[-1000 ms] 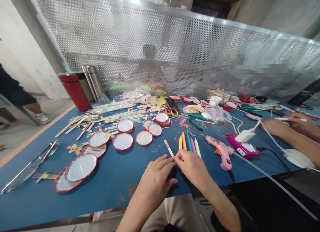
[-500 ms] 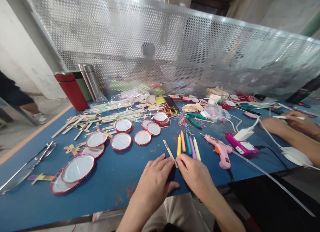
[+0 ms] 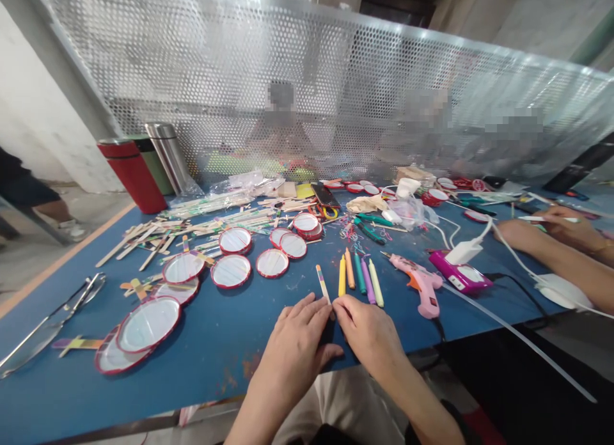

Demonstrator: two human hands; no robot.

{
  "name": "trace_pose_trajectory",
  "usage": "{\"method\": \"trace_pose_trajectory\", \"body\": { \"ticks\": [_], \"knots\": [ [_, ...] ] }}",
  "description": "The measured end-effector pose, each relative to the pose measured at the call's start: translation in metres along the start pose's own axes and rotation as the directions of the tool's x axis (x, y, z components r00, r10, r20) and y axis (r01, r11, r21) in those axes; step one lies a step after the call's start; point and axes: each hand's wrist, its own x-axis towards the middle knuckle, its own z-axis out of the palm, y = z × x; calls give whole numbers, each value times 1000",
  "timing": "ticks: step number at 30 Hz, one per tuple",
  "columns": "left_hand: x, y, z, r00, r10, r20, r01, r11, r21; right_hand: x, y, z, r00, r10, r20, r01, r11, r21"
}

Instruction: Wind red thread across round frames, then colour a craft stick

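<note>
The lower end of the painted craft stick is hidden by the fingers of the left hand and right hand, so I cannot confirm whether either hand grips it. Both forearms are cut off by the bottom edge of the view. The co-worker's hands are cut off at the right edge, and I cannot identify the thin white item they hold. Behind the perforated metal screen, the seated figures are blurred. The standing person's legs are cut off at the left edge. The tangle of small coloured loops is too small for me to identify.
</note>
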Motion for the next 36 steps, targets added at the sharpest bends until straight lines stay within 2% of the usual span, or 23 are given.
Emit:
{"method": "trace_pose_trajectory", "body": {
  "ticks": [3, 6, 7, 9, 11, 12, 13, 16, 18, 20, 23, 27, 31, 34, 36],
  "knots": [
    [1, -2, 0, 1000, 9, -7, -9, 1000, 10, -1, 2, 3, 999, -24, -28, 26, 997, 72],
    [2, -5, 2, 998, 54, -35, -54, 998, 11, -6, 18, 4, 973, -13, -232, 63, 976, 209],
    [2, -6, 2, 996, 81, -41, -81, 997, 9, -9, 28, 3, 939, 38, -341, 47, 970, 237],
    [2, -7, 2, 992, 121, -40, -121, 993, 18, -13, 52, -2, 872, 164, -461, -57, 970, 237],
    [1, -5, 1, 989, 144, -27, -143, 989, 33, -17, 78, -9, 749, 297, -592, -219, 955, 201],
    [1, -4, 0, 989, 148, -21, -147, 988, 39, -18, 90, -12, 707, 354, -612, -310, 933, 182],
    [1, -3, 0, 989, 149, -18, -148, 988, 42, -18, 101, -16, 698, 411, -586, -400, 903, 156],
    [0, -1, -1, 989, 144, -16, -143, 989, 34, -12, 122, -24, 763, 528, -374, -546, 835, 64],
    [0, -1, -1, 990, 138, -19, -138, 990, 11, -6, 129, -28, 808, 545, -225, -552, 833, 36],
    [0, -1, -1, 991, 130, -23, -131, 991, -13, 2, 133, -30, 834, 529, -158, -532, 846, 25],
    [1, -2, -1, 992, 125, -20, -126, 991, -36, 14, 140, -33, 849, 515, -114, -514, 857, 43],
    [0, -2, -1, 992, 122, -23, -123, 991, -49, 21, 148, -36, 829, 555, -67, -537, 825, 176],
    [-2, -2, -1, 990, 131, -42, -134, 989, -59, 16, 149, -33, 821, 567, -66, -522, 793, 315],
    [-3, -2, -2, 989, 139, -59, -143, 987, -70, 7, 144, -28, 826, 555, -95, -464, 767, 444],
    [-4, -2, -2, 987, 145, -70, -150, 986, -70, 0, 138, -25, 822, 558, -115, -398, 706, 586]
  ]
}}
